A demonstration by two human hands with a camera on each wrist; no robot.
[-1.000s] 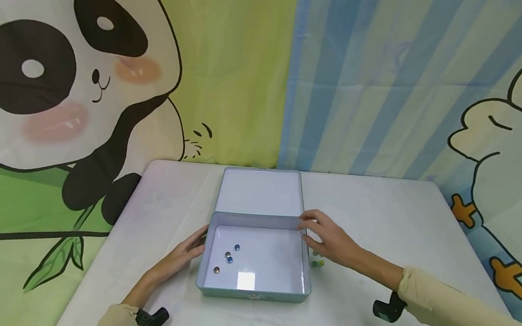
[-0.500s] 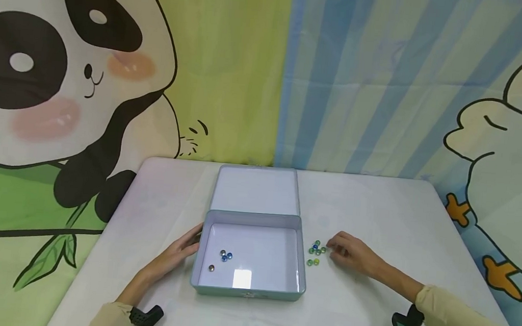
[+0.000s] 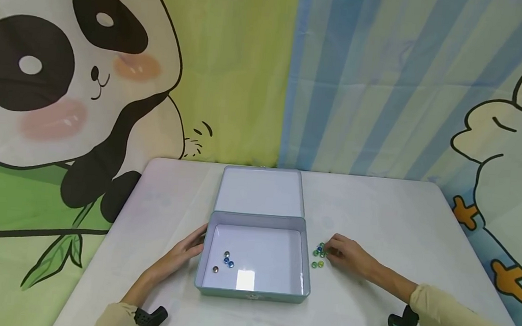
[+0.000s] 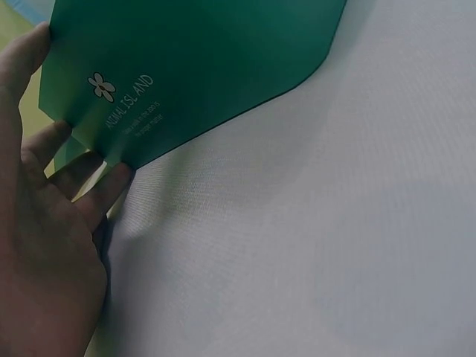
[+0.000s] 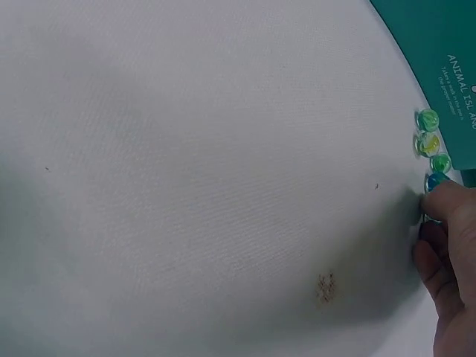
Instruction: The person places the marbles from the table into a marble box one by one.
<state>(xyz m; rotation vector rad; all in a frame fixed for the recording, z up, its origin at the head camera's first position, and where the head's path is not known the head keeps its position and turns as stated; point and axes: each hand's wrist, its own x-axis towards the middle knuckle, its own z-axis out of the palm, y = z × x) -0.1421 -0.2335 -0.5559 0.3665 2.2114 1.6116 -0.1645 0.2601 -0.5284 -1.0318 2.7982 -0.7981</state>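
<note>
The left hand (image 3: 177, 256) is resting loose fingers against the box (image 3: 278, 297), where four marbles (image 3: 226, 260) are lying. Just beside it on the worktop (image 3: 377, 208), the right hand (image 3: 350, 256) is partly covering other marbles (image 3: 321, 264); its grip is staying obscured, so I cannot tell.

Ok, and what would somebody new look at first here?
Probably the huge panda picture on the left side. Next, the open box in the middle of the white table, with four marbles inside. Just right of the box, the right hand is at some mostly green marbles.
</note>
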